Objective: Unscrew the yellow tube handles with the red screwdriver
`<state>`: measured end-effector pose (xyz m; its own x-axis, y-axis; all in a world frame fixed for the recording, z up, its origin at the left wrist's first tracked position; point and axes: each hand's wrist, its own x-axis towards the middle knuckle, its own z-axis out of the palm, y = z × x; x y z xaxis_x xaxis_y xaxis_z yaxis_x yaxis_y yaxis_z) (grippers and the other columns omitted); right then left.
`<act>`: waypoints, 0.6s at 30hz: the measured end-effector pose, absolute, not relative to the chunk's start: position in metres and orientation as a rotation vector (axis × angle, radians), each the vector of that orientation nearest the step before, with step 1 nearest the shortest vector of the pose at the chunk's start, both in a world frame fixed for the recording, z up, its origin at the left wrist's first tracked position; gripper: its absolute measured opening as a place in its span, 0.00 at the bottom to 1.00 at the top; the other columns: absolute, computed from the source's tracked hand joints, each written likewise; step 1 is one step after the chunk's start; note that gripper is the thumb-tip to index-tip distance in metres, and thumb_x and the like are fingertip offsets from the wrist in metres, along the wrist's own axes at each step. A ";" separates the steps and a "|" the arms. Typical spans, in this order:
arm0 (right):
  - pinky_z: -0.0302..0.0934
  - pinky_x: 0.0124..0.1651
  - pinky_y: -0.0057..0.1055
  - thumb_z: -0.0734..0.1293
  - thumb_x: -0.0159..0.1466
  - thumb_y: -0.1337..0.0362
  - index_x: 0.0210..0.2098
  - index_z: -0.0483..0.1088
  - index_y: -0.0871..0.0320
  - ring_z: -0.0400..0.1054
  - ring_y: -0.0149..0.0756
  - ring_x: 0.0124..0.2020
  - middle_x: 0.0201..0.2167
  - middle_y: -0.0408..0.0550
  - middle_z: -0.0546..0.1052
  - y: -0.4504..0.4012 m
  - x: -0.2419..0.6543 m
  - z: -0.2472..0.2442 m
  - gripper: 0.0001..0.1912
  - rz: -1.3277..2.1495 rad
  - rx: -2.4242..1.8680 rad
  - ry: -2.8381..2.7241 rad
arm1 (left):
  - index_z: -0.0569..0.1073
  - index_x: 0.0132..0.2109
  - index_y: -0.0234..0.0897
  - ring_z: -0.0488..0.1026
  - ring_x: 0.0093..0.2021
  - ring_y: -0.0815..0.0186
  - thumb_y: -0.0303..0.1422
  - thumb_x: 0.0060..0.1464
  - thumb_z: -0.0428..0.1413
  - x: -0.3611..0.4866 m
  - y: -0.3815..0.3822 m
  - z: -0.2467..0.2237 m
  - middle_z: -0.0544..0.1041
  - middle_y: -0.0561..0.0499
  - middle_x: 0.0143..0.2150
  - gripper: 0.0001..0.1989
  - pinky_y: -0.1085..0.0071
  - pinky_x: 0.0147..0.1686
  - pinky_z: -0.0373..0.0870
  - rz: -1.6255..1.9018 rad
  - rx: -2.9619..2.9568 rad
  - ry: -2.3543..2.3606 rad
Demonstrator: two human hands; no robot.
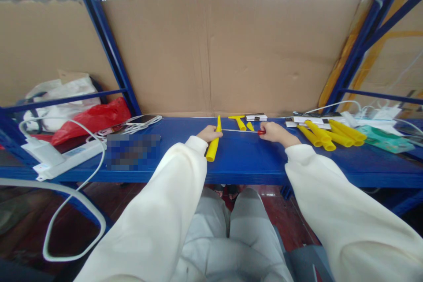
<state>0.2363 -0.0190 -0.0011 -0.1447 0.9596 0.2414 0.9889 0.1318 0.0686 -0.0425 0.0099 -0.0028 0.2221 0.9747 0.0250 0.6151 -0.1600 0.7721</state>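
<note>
Toward the surface's (246,158) front edge, your left hand (207,134) grips a yellow cone (213,147), your right hand (272,133) a red-handled tool (261,132). Likely step: probing; next, steady alignment

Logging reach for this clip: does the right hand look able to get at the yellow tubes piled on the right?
Probably yes: the yellow tubes lie just to the right of the right hand, with nothing apparent between. It grips a red-handled tool, though, so it may need freeing first.

Yellow cone (213,149), blue tabletop (247,154)
</note>
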 end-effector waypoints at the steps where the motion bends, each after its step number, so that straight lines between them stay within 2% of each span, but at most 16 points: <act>1: 0.54 0.32 0.29 0.67 0.60 0.65 0.39 0.74 0.58 0.73 0.39 0.33 0.34 0.52 0.81 -0.018 0.237 -0.002 0.08 -0.317 -1.957 -2.249 | 0.75 0.29 0.33 0.74 0.27 0.65 0.24 0.47 0.60 -0.042 0.009 -0.003 0.73 0.54 0.22 0.02 0.75 0.25 0.67 0.718 1.862 1.467; 9: 0.58 0.41 0.33 0.66 0.60 0.65 0.39 0.76 0.56 0.75 0.45 0.41 0.39 0.53 0.82 -0.020 0.237 0.000 0.09 -0.274 -1.972 -2.246 | 0.75 0.30 0.33 0.73 0.26 0.66 0.23 0.49 0.60 -0.042 0.008 -0.003 0.73 0.54 0.22 0.02 0.75 0.25 0.66 0.720 1.852 1.470; 18: 0.54 0.33 0.30 0.67 0.59 0.65 0.39 0.73 0.56 0.73 0.41 0.34 0.33 0.51 0.80 -0.018 0.239 -0.002 0.08 -0.293 -2.003 -2.176 | 0.74 0.29 0.33 0.72 0.24 0.68 0.23 0.49 0.60 -0.041 0.008 -0.003 0.72 0.55 0.22 0.03 0.76 0.23 0.64 0.722 1.854 1.466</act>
<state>0.2387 -0.0183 -0.0024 -0.0835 0.9632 0.2555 0.9965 0.0785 0.0296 -0.0413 0.0076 -0.0027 0.2203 0.9752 0.0224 0.6123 -0.1561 0.7750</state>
